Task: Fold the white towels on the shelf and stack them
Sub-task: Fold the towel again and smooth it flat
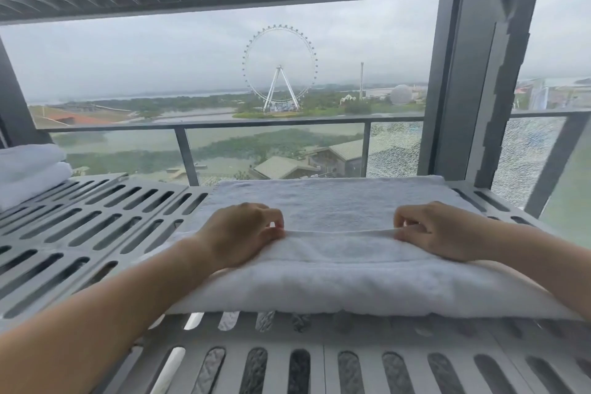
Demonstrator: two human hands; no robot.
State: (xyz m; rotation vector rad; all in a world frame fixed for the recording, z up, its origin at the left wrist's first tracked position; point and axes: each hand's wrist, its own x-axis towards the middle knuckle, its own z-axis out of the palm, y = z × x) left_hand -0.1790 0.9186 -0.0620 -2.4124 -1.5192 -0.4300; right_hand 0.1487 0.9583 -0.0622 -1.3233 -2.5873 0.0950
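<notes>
The thick white terry towel [335, 253] lies flat across the middle of the pale grey slotted metal shelf [96, 227], its near part already doubled over into a plump roll-edge facing me. I have both hands on the folded-over hem that runs across the towel's middle. My left hand [243, 233] pinches that hem between thumb and fingertips on the left side, and my right hand [438, 230] pinches it the same way on the right, so the edge is drawn taut between them. Both forearms rest on the near fold.

I judge the step in hand to be the middle of a fold: the near half has been brought up and the hem is being lined up over the far layer. The next move, as I read it, calls for carrying or pressing that hem evenly toward the far edge, keeping both sides level so the fold stays square, then smoothing it flat.

At the far left of the shelf sits a small stack of folded white towels [28, 169], well apart from this one; that looks like where it should go. Beyond the shelf are a glass balcony railing [224, 128] and a distant Ferris wheel [280, 69].
</notes>
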